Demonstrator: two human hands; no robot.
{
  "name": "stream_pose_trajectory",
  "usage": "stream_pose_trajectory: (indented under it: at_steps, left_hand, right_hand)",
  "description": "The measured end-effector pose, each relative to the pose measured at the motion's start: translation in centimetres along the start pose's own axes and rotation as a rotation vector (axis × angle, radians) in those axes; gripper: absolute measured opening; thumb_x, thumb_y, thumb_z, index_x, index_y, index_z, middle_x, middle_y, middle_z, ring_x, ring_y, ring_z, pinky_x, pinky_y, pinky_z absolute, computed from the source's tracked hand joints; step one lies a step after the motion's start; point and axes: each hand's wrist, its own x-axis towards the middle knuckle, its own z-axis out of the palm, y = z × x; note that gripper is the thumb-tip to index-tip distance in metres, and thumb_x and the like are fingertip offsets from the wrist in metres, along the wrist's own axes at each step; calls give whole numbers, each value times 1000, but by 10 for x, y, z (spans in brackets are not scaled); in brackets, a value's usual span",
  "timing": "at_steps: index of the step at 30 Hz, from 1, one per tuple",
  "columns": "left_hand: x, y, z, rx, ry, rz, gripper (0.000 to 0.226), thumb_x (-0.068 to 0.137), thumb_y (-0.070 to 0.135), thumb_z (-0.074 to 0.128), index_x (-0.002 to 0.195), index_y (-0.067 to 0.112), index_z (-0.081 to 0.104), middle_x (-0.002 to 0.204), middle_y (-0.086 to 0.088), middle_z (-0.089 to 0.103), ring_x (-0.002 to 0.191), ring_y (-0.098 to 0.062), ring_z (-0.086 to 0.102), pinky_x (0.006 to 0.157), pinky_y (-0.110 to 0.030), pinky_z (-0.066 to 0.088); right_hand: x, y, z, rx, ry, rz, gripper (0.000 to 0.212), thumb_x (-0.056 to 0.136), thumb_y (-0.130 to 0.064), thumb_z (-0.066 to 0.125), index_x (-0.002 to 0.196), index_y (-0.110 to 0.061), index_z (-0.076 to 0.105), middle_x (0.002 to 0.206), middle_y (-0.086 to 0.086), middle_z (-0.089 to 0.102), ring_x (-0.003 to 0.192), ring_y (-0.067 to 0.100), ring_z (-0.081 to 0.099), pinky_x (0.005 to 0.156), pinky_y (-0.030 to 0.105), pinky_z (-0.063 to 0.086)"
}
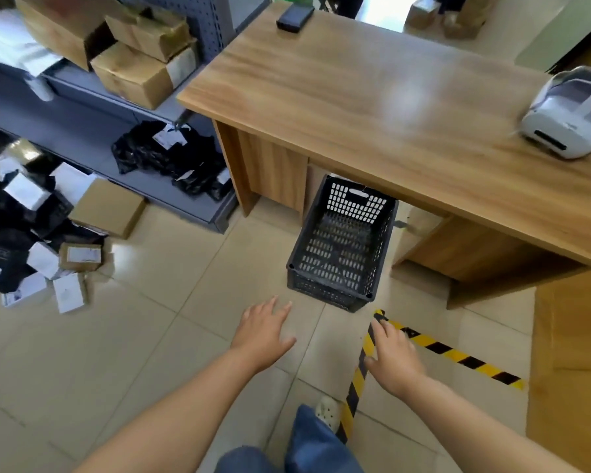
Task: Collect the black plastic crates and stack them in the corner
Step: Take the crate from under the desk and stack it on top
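One black plastic crate stands on the floor, its far end tucked under the front edge of the table, its near end out in the open. It is rectangular, with perforated lattice walls and base, a slot handle cut in the far wall, and a solid rim. It is empty.

Left hand: grip open, fingers spread, palm down, holding nothing. It hangs above the floor just short of the crate's near left corner, not touching it.

Right hand: grip open, fingers spread, holding nothing. It is near the crate's near right corner, apart from it, above the yellow-and-black tape stuck to the floor in a right angle.

The table has a smooth wood-grain laminate top with a glossy sheen. A white rounded printer sits at its right edge; a flat black device lies near its far left corner.

Floor: glossy beige tiles. Left of the table stands a grey metal shelf carrying cardboard boxes and crinkled black bags. More bags and small boxes lie heaped on the floor at the left.

Blue denim legs and a pale perforated shoe show at the bottom edge.
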Motion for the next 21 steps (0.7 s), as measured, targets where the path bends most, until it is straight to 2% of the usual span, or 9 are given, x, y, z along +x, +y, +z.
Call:
stream_pose_trajectory:
  at_steps: [5, 9, 12, 17, 21]
  left_hand:
    - [103, -1, 23, 7, -60, 19, 69, 92, 50, 38, 151, 26, 13, 160, -7, 11, 146, -23, 13, 118, -39, 7]
    - [186, -9, 70, 13, -110, 58, 70, 93, 50, 39, 152, 25, 12, 160, -8, 10, 146, -23, 11, 119, -40, 6]
    - [243, -12, 106, 44, -140, 87, 70, 93, 48, 41, 152, 24, 11, 161, -8, 8, 147, -23, 8, 119, -41, 6]
    - [324, -4, 163, 110, -148, 170, 71, 93, 44, 46, 152, 22, 12, 161, -6, 9, 147, -21, 7, 118, -41, 8]
    - [367, 6, 203, 201, -174, 232, 72, 94, 38, 45, 152, 20, 6, 162, -3, 4, 148, -18, 0, 119, -44, 0]
  right_hand:
    - [99, 10, 10, 34, -65, 31, 71, 93, -33, 46, 151, -19, 7, 158, 5, 11, 143, 27, 16, 114, 37, 19]
    - [182, 17, 46, 81, -66, 16, 71, 93, -33, 46, 151, -18, 8, 156, 4, 16, 141, 27, 19, 113, 34, 21]
    - [233, 23, 76, 131, -56, 62, 72, 93, -33, 46, 151, -21, 6, 158, 1, 11, 144, 23, 14, 114, 34, 21]
    - [287, 45, 123, 168, -27, 122, 73, 93, -31, 47, 151, -21, 4, 159, -2, 7, 146, 19, 6, 116, 33, 16]
    - [312, 62, 149, 175, 13, 156, 75, 92, -29, 51, 151, -24, 5, 158, -4, 8, 145, 16, 7, 116, 34, 16]
